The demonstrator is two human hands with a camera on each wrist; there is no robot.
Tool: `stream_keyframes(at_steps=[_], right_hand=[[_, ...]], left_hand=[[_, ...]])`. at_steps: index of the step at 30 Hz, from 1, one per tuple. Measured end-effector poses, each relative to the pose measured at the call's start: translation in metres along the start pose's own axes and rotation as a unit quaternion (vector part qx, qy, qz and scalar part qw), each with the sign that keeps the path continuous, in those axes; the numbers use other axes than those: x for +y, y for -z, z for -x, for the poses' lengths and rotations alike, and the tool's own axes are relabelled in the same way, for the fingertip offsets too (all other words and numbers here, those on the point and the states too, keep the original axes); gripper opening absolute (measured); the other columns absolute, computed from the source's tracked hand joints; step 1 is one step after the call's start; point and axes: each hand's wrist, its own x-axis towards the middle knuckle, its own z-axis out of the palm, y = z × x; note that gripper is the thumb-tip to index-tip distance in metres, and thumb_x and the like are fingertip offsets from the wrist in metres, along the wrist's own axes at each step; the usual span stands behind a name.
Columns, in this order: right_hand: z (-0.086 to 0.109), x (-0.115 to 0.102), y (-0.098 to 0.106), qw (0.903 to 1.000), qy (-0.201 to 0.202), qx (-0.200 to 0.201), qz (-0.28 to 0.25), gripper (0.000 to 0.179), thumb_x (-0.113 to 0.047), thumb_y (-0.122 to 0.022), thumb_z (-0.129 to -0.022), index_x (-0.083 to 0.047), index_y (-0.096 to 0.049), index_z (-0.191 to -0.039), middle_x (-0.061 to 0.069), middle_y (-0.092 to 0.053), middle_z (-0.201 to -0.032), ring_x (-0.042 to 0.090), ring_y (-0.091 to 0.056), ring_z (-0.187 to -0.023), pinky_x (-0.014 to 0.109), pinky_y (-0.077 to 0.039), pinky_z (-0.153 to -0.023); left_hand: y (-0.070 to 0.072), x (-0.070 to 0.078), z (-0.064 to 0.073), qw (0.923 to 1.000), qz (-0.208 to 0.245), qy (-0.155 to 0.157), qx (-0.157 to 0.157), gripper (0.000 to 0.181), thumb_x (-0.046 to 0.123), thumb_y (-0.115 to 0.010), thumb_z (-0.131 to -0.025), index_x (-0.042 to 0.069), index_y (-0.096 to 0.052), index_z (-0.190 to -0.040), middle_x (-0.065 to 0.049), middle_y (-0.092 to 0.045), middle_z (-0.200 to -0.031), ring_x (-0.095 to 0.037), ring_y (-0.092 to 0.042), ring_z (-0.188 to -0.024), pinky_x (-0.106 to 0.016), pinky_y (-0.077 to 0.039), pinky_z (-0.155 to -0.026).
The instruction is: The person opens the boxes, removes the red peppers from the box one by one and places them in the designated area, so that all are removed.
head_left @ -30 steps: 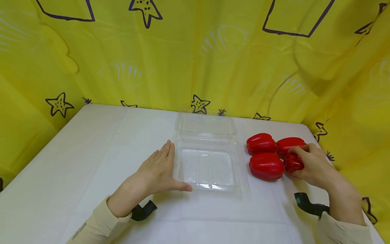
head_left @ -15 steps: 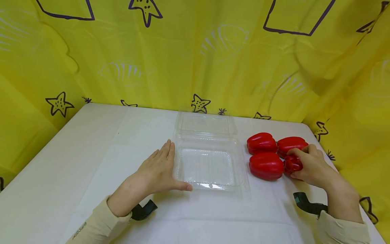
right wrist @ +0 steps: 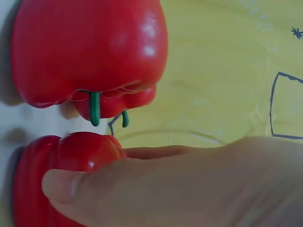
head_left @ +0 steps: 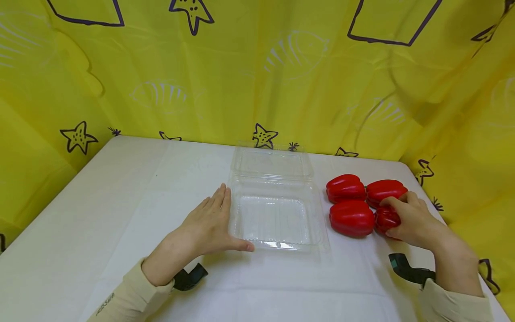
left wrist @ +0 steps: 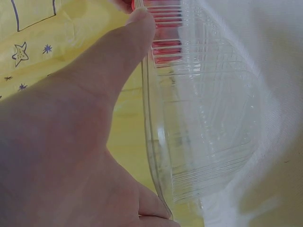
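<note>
A clear plastic clamshell container (head_left: pixel 273 219) lies with its lid (head_left: pixel 271 163) folded back toward the curtain. My left hand (head_left: pixel 207 226) rests at its left front corner, fingers straight along the side and thumb on the front rim; the left wrist view shows the thumb (left wrist: pixel 128 45) on that rim. On the right, my right hand (head_left: pixel 414 223) grips the nearer right red bell pepper (head_left: pixel 387 219), its thumb (right wrist: pixel 66 187) across the pepper in the right wrist view. Beside it lies another red bell pepper (head_left: pixel 352 219), its green stem (right wrist: pixel 94 109) pointing toward the gripped one.
Two more red bell peppers, one at back left (head_left: pixel 345 188) and one at back right (head_left: pixel 384 192), lie behind the nearer pair. A white cloth (head_left: pixel 161 179) covers the table. The yellow curtain (head_left: pixel 225 89) hangs along its back and sides.
Hardly anything differs. My right hand keeps its grip on the pepper with only a slight shift, and my left hand stays at the container's corner.
</note>
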Motion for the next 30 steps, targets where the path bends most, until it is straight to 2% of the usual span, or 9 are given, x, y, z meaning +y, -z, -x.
stream_keyframes(at_steps=[5,10,15,20,26,30], right_hand=[[0.000,-0.002,-0.001,0.9999,0.009,0.009,0.006,0.066,-0.004,-0.086,-0.067,0.005,-0.052,-0.123,0.039,-0.037,-0.119,0.057,-0.029,-0.110,0.060,-0.056,-0.070],[0.002,0.000,0.000,1.0000,-0.002,-0.004,0.008,0.070,-0.004,-0.084,-0.068,0.006,-0.049,-0.128,0.040,-0.033,-0.123,0.059,-0.027,-0.111,0.060,-0.056,-0.070],[0.004,-0.003,0.002,0.9998,0.010,0.008,0.017,0.065,-0.004,-0.081,-0.072,0.007,-0.050,-0.129,0.042,-0.033,-0.127,0.059,-0.031,-0.110,0.062,-0.055,-0.073],[0.005,-0.014,0.007,0.9972,0.042,0.056,0.026,0.055,-0.007,-0.076,-0.080,0.008,-0.053,-0.128,0.042,-0.040,-0.128,0.057,-0.038,-0.110,0.067,-0.052,-0.080],[0.006,-0.039,0.009,0.9843,0.096,0.147,0.019,0.040,-0.007,-0.074,-0.085,0.005,-0.059,-0.120,0.033,-0.050,-0.126,0.051,-0.045,-0.112,0.070,-0.046,-0.087],[0.008,-0.060,0.008,0.9799,0.109,0.167,0.001,0.043,-0.006,-0.072,-0.086,0.004,-0.057,-0.125,0.029,-0.049,-0.131,0.049,-0.044,-0.117,0.069,-0.048,-0.087]], left_hand=[[0.000,0.000,-0.001,1.0000,0.008,0.000,-0.002,0.139,0.081,-0.069,-0.066,-0.007,-0.009,-0.156,-0.023,-0.006,-0.165,-0.034,-0.014,-0.154,-0.052,-0.021,-0.123],[0.000,0.000,-0.001,0.9999,0.010,0.000,-0.004,0.140,0.081,-0.070,-0.065,-0.006,-0.008,-0.156,-0.022,-0.004,-0.166,-0.033,-0.013,-0.154,-0.051,-0.021,-0.124],[0.001,-0.001,0.001,0.9998,0.019,-0.008,-0.005,0.141,0.079,-0.072,-0.065,-0.007,-0.006,-0.156,-0.023,-0.002,-0.166,-0.035,-0.011,-0.154,-0.052,-0.020,-0.123],[0.003,-0.003,0.002,0.9995,0.026,-0.018,-0.002,0.140,0.077,-0.073,-0.066,-0.005,-0.004,-0.156,-0.021,0.001,-0.166,-0.034,-0.007,-0.155,-0.052,-0.017,-0.124],[0.005,-0.004,0.001,0.9987,0.021,-0.042,0.018,0.132,0.080,-0.064,-0.072,-0.001,-0.004,-0.157,-0.019,0.003,-0.167,-0.033,-0.004,-0.155,-0.052,-0.014,-0.125],[0.008,-0.004,0.000,0.9977,-0.006,-0.053,0.042,0.129,0.081,-0.059,-0.074,-0.001,-0.005,-0.157,-0.019,0.001,-0.167,-0.033,-0.003,-0.155,-0.053,-0.013,-0.125]])
